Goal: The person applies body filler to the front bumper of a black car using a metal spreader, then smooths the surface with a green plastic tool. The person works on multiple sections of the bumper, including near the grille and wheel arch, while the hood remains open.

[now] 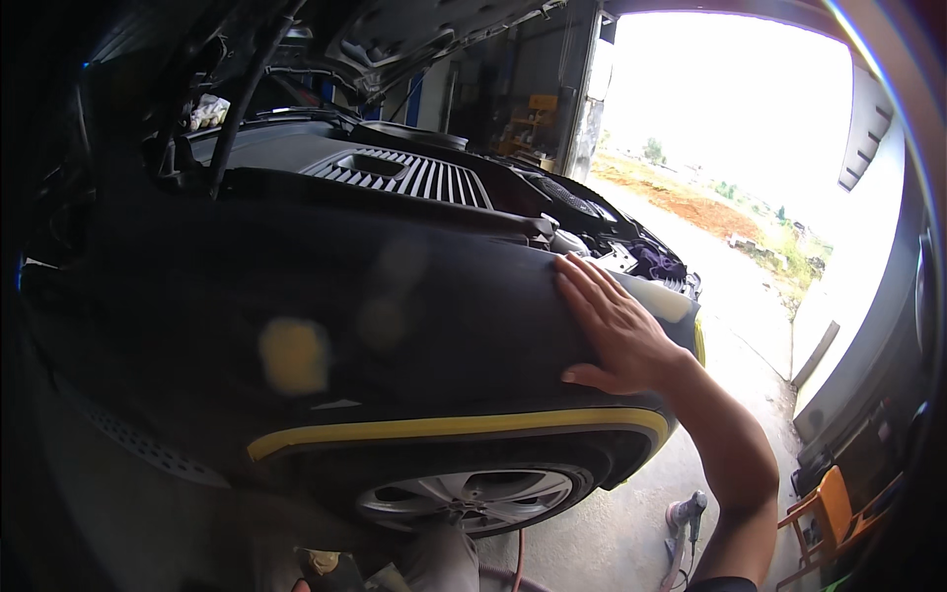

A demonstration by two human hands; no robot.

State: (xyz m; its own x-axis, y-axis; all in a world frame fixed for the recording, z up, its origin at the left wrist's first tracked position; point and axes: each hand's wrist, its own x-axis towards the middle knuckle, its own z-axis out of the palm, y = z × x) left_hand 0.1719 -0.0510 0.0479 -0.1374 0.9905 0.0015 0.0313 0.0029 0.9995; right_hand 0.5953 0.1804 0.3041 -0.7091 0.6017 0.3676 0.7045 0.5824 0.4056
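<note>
1 right hand (621,340) flat on 1 fender (469,326); 1 left hand (301,585), can't tell grip.

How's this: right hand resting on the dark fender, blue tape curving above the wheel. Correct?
Not blue: the head view shows yellow tape curving above the wheel. The rest holds: right hand resting on the dark fender.

From my remote feed I see a car body workshop: dark car (473,335) mid-frame, hood (404,35) raised, yellow tape (464,426) edging its wheel arch, sander-like tool (686,511) on concrete floor (617,528), lower right.
</note>
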